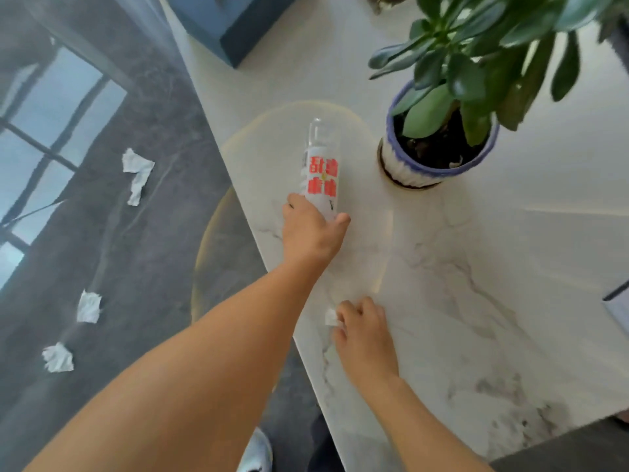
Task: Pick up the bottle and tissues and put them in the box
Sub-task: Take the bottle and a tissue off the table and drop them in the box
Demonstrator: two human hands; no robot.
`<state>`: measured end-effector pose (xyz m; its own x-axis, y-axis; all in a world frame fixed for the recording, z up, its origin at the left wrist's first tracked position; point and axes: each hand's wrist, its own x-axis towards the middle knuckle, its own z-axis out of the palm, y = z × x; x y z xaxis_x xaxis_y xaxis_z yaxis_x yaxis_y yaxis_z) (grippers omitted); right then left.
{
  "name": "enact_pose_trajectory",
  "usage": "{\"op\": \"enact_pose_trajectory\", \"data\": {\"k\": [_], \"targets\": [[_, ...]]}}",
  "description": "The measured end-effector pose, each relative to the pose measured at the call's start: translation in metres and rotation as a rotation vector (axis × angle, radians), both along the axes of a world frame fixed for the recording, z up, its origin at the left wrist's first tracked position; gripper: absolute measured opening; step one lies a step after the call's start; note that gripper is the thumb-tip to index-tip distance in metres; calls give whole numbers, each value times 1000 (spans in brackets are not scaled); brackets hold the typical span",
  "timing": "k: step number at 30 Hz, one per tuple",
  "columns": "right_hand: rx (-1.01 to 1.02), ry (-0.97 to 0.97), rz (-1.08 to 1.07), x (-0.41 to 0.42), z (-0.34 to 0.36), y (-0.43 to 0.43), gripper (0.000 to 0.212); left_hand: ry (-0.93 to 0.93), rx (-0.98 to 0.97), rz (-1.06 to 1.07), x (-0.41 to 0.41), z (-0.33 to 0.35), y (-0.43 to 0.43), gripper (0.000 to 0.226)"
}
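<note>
A clear plastic bottle (320, 165) with a white label and red characters lies on the white marble table (476, 267). My left hand (311, 229) is closed around its lower end. Nearer to me, my right hand (362, 327) rests on the table with its fingers curled on a small white tissue (331, 317). Three crumpled tissues lie on the dark floor to the left: one tissue (137, 173) farther off, a second tissue (88, 306) and a third tissue (58, 357) closer. A dark blue box (235, 25) stands at the table's far end.
A potted plant (439, 141) in a white and blue pot stands just right of the bottle, its leaves overhanging the table. The table's left edge runs diagonally beside the dark glossy floor. My shoe (255, 451) shows at the bottom.
</note>
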<state>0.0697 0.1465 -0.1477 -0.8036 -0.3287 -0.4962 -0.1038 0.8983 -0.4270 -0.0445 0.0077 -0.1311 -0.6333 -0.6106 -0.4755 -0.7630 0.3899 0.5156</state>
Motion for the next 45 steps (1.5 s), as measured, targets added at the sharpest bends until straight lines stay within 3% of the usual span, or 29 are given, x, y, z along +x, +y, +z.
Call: {"op": "enact_pose_trajectory", "data": {"k": [6, 16, 22, 27, 35, 40, 45], "targets": [[-78, -63, -87, -4, 9, -4, 5, 5, 68, 199, 94, 1, -17, 54], [-66, 49, 401, 118, 38, -114, 9, -53, 63, 686, 333, 15, -84, 55], [-76, 111, 696, 288, 46, -184, 6, -106, 57, 1000, 567, 16, -90, 53], [-41, 70, 943, 501, 24, -201, 5, -120, 111, 1243, 799, 7, -52, 54], [-56, -25, 1234, 799, 42, -232, 8, -287, 23, 1444, 1136, 38, 11, 61], [-125, 7, 1348, 922, 75, -284, 11, -283, 50, 1734, 1244, 59, 9, 64], [-133, 47, 1459, 974, 91, -338, 11, -225, 28, 1675, 1272, 68, -54, 63]]}}
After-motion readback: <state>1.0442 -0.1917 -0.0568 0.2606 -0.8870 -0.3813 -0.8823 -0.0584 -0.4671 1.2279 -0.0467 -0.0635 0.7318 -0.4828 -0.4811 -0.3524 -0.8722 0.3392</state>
